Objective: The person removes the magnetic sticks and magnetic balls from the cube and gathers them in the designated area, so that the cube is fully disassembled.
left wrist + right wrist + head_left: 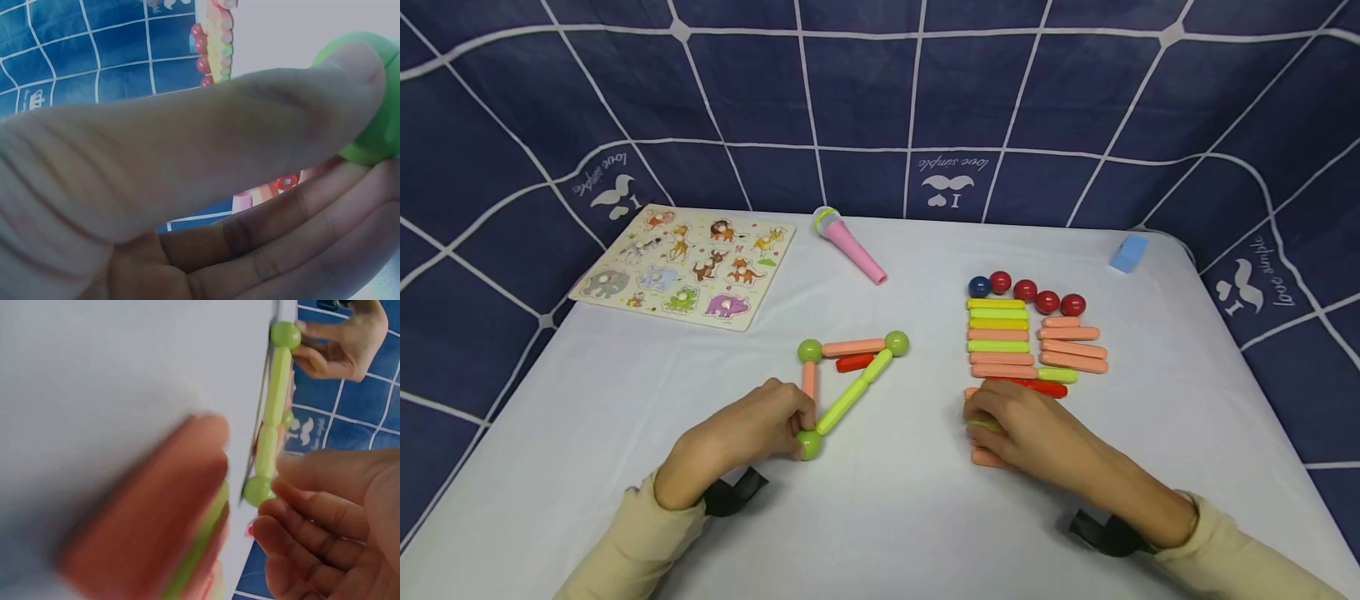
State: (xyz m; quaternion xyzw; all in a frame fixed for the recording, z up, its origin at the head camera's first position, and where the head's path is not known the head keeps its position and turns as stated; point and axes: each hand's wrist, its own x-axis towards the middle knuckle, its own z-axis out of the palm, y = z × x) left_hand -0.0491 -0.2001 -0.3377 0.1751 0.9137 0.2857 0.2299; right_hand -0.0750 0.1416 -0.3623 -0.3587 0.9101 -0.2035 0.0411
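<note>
A three-cornered frame of sticks and balls lies left of centre. My left hand [762,425] pinches its near green ball [369,147] between thumb and fingers. Orange sticks [853,347] form the frame's back and left sides, and two yellow-green sticks [279,387] form the slanting one. A short red stick [854,362] lies inside. Over the near end of a group of loose sticks hovers my right hand [1026,425], partly hiding them. Its fingers [337,512] are loosely bent, with nothing between them in the right wrist view. Orange sticks [156,500] lie beside it there, blurred.
Behind the right hand are rows of yellow, green, orange and red sticks [997,335], with several red balls [1025,290] and a dark blue ball [979,287]. A pink toy microphone [853,247], an animal puzzle board [692,267] and a blue block [1128,253] lie farther back.
</note>
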